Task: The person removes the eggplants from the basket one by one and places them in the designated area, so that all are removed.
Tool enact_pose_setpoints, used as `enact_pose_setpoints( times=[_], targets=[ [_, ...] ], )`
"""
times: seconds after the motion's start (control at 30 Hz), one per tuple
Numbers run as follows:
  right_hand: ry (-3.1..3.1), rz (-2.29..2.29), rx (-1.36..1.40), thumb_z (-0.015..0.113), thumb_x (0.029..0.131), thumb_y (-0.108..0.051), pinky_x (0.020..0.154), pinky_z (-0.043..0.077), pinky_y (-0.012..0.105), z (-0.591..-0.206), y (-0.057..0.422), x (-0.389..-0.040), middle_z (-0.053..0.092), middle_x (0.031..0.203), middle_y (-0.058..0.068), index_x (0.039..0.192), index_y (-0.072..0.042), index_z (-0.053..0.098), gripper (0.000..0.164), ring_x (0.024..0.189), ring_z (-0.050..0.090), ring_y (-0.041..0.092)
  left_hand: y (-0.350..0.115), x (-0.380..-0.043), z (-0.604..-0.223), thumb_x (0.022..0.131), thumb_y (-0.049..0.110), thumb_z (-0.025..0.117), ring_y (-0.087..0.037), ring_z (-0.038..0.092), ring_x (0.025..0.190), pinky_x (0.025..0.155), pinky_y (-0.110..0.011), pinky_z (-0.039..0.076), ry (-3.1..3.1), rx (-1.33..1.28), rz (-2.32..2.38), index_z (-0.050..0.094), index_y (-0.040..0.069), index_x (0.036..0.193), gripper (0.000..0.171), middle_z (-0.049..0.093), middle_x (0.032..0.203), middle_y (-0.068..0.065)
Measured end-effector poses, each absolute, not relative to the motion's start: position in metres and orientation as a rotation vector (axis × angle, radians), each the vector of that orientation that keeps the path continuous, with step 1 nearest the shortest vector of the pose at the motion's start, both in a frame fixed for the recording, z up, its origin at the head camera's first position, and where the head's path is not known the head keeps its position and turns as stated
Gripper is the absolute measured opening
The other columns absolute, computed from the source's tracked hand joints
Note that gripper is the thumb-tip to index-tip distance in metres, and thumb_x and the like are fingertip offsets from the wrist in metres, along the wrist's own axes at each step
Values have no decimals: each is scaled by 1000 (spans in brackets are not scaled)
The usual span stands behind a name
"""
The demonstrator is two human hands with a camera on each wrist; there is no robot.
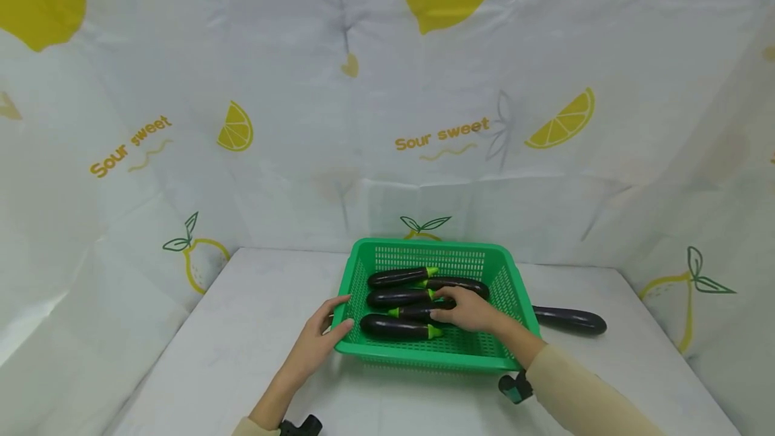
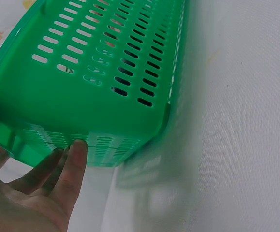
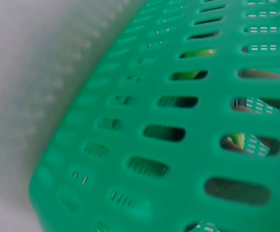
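Observation:
A green plastic basket (image 1: 424, 357) with slotted walls holds several dark purple eggplants with green stem ends. My left hand (image 1: 316, 335) holds the basket's left end, thumb over the rim; in the left wrist view its fingers (image 2: 72, 174) touch the outer wall under the rim. Inside the basket, my right hand (image 1: 469, 310) has its thumb and fingers around the right end of an eggplant (image 1: 414, 311), which they partly cover. Another eggplant (image 1: 396, 328) lies nearest the front wall. In the right wrist view the slotted basket wall (image 3: 193, 150) hides most of that hand.
One eggplant (image 1: 572, 321) lies on the white table (image 1: 212, 355) right of the basket, its left end hidden behind the basket. A white lemon-print sheet (image 1: 290, 173) hangs behind the table and along both sides.

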State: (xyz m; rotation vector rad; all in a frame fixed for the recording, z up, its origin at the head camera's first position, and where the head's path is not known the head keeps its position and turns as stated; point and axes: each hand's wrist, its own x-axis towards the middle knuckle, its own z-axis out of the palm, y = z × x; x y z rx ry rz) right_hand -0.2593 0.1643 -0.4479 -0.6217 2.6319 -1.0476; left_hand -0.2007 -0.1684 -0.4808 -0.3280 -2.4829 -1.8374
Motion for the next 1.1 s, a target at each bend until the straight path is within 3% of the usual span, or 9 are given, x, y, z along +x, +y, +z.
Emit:
enact_pose_setpoints(
  times=[0.33,0.63,0.8,1.1],
  targets=[
    [2690,-987,-624,74,94,-19,71,50,39,-459,167,-262,65,110,11,125,-1,66,36,90,59,22,-168,-201,-483,101,26,66,-37,50,135,103,-56,46,-2469,-351,-1859,52,17,148,50,48,150,-14],
    [2665,-1160,-570,74,94,-19,91,52,54,-450,172,-257,52,140,27,125,-2,68,36,122,54,47,-169,-200,-487,102,27,65,-40,49,136,103,-56,46,-2500,-356,-1839,50,16,149,50,47,151,-16],
    [2668,-1180,-577,74,93,-19,89,52,53,-442,176,-253,55,136,25,123,-1,69,35,120,54,46,-170,-200,-484,101,31,65,-39,49,136,103,-57,46,-2494,-352,-1836,51,18,148,51,48,151,-15],
    [2701,-1203,-549,74,93,-22,87,52,50,-422,185,-246,56,137,23,122,-5,70,34,123,54,43,-168,-199,-479,101,24,66,-38,49,136,104,-59,44,-2472,-320,-1847,53,18,147,48,48,151,-15]
  ],
)
